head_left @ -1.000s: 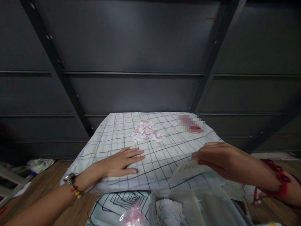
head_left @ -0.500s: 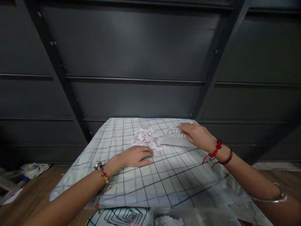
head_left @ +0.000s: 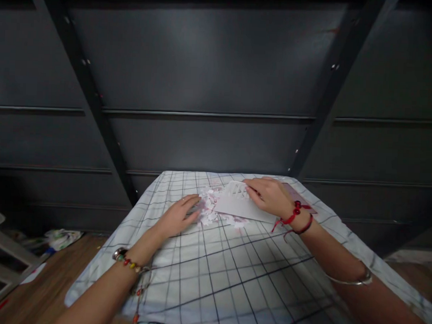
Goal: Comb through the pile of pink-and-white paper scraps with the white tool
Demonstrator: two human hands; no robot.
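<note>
A pile of torn paper scraps [head_left: 208, 206], white and pinkish, lies on a checked cloth [head_left: 216, 261]. My right hand [head_left: 268, 194] grips the upper edge of a flat white slotted plate [head_left: 242, 208], its fingers closed around it. The plate leans over the right part of the scraps, hiding some of them. On the left, my left hand [head_left: 178, 215] rests with fingers stretched out and apart, its tips touching the pile's left edge. It holds nothing. Behind my right wrist a flat pinkish sheet [head_left: 300, 195] lies on the cloth, partly covered.
A dark panelled wall [head_left: 205, 76] rises directly behind the cloth-covered surface. A pale frame, perhaps a stool [head_left: 7, 263], stands on the wooden floor at the left. Near it lies a crumpled cloth or bag [head_left: 62, 239].
My right hand has moved the white plate left onto the scraps. My left hand has shifted left to the pile's side. The view has tilted, and the clear box has left the bottom edge.
</note>
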